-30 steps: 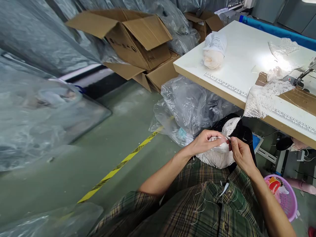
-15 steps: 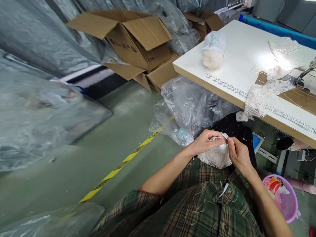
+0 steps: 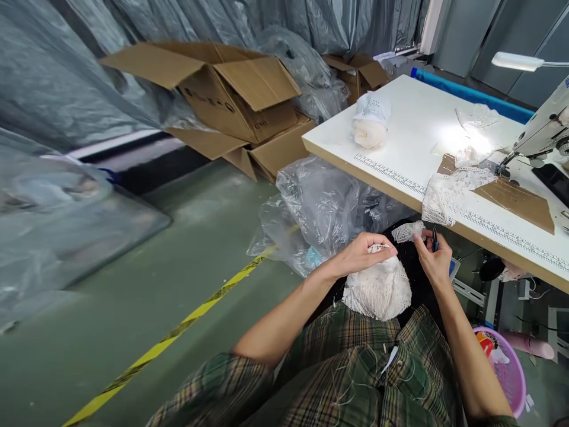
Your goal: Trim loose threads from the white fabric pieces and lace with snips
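Gathered white lace fabric (image 3: 377, 287) lies bunched over my lap. My left hand (image 3: 364, 255) is closed on its upper edge, thumb and fingers pinching the cloth. To the right, apart from that bundle, my right hand (image 3: 433, 258) is closed around small dark thread snips (image 3: 435, 238), blades pointing up. Beside its thumb is the end of a lace strip (image 3: 406, 232); whether the fingers grip it I cannot tell. More lace (image 3: 444, 198) drapes over the table edge from beneath the sewing machine (image 3: 540, 127).
A white sewing table (image 3: 409, 112) with printed rulers holds a wrapped pale bundle (image 3: 370, 121). Open cardboard boxes (image 3: 240, 104) and clear plastic bags (image 3: 329, 196) stand left of it. A pink basket (image 3: 511, 373) is at lower right, yellow-black tape (image 3: 186, 323) on the floor.
My right hand has moved away from the lace bundle, up and right beside the table edge, and the snips now show in it. My left hand still holds the bundle. The view has tilted up.
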Demonstrator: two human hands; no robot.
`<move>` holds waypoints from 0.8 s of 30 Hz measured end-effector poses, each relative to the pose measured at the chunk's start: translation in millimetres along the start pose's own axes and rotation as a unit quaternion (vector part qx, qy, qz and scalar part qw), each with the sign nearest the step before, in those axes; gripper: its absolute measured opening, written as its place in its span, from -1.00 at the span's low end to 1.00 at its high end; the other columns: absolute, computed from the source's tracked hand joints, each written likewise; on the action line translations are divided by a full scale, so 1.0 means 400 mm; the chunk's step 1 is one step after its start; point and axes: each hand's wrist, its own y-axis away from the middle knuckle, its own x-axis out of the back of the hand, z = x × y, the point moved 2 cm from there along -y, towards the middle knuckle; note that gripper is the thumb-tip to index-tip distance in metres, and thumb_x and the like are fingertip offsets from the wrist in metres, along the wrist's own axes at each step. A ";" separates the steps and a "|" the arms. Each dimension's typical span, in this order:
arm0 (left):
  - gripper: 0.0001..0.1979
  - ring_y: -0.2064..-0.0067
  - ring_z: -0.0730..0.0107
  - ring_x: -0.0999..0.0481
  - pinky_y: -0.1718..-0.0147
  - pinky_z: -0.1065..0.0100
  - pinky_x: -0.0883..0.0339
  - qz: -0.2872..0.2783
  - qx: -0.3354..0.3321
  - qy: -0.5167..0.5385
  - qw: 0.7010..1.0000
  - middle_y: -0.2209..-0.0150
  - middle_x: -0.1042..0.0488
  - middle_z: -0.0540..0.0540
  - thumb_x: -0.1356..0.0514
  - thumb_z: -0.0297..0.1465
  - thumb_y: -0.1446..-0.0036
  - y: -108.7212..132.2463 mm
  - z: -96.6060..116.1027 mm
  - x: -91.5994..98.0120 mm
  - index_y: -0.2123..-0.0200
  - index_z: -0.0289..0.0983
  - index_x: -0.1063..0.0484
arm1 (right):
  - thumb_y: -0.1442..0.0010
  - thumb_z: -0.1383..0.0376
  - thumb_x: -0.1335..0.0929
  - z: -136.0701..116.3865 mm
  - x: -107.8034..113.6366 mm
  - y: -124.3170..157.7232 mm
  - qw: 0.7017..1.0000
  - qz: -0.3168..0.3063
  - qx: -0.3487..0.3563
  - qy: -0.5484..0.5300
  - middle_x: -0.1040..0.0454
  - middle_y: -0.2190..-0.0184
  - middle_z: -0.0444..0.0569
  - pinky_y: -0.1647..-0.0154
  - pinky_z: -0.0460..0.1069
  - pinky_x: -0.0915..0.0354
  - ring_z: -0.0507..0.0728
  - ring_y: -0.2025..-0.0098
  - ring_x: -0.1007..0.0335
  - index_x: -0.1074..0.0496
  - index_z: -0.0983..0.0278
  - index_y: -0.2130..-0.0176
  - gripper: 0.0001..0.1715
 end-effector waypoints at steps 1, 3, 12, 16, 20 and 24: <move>-0.63 0.25 0.33 -0.51 0.25 0.37 -0.32 0.004 -0.002 0.000 1.000 0.29 -0.61 -0.11 -0.24 -0.10 -0.09 -0.001 0.002 0.001 0.30 -0.30 -0.58 | 0.02 -0.09 -0.40 0.003 -0.009 -0.009 1.000 -0.008 -0.002 -0.011 -0.37 0.50 -0.12 0.37 -0.01 -0.27 0.05 0.47 -0.21 -0.47 0.28 0.36 -0.51; -0.64 0.26 0.35 -0.51 0.27 0.38 -0.31 0.011 -0.005 0.004 1.000 0.29 -0.61 -0.11 -0.24 -0.11 -0.10 0.000 0.003 0.004 0.30 -0.31 -0.58 | 0.00 -0.06 -0.38 0.006 -0.017 -0.013 1.000 -0.011 0.000 -0.029 -0.40 0.48 -0.09 0.36 0.00 -0.29 0.06 0.44 -0.24 -0.44 0.27 0.43 -0.56; -0.66 0.28 0.36 -0.50 0.25 0.39 -0.32 0.043 -0.008 0.007 0.999 0.33 -0.59 -0.09 -0.26 -0.14 -0.10 -0.006 0.030 0.028 0.32 -0.34 -0.57 | 0.03 -0.07 -0.43 0.014 -0.029 0.028 0.987 -0.021 -0.077 -0.138 -0.50 0.26 0.00 0.57 -0.08 -0.31 0.01 0.49 -0.37 -0.31 0.25 0.39 -0.52; -0.65 0.26 0.35 -0.50 0.24 0.38 -0.32 0.041 -0.014 0.011 0.999 0.30 -0.60 -0.11 -0.25 -0.13 -0.11 0.000 0.044 0.030 0.32 -0.33 -0.57 | 0.05 -0.10 -0.44 0.022 -0.047 0.000 0.986 0.018 -0.093 -0.139 -0.40 0.50 -0.16 0.57 -0.09 -0.27 0.02 0.54 -0.39 -0.29 0.26 0.39 -0.47; -0.63 0.29 0.37 -0.48 0.27 0.38 -0.30 0.052 0.002 0.019 0.998 0.34 -0.58 -0.10 -0.26 -0.11 -0.10 0.008 0.030 0.034 0.32 -0.34 -0.57 | 0.10 -0.16 -0.45 0.018 -0.048 -0.007 0.983 0.004 -0.103 -0.151 -0.39 0.55 -0.19 0.70 -0.11 -0.12 0.01 0.60 -0.34 -0.27 0.23 0.38 -0.41; -0.63 0.32 0.40 -0.45 0.29 0.39 -0.29 0.050 0.000 0.026 0.998 0.35 -0.56 -0.09 -0.25 -0.10 -0.09 0.000 0.010 0.031 0.31 -0.34 -0.56 | 0.13 -0.13 -0.48 0.004 -0.041 0.011 0.967 -0.027 -0.138 -0.211 -0.28 0.68 -0.32 0.77 -0.13 0.02 -0.07 0.75 -0.09 -0.23 0.19 0.39 -0.42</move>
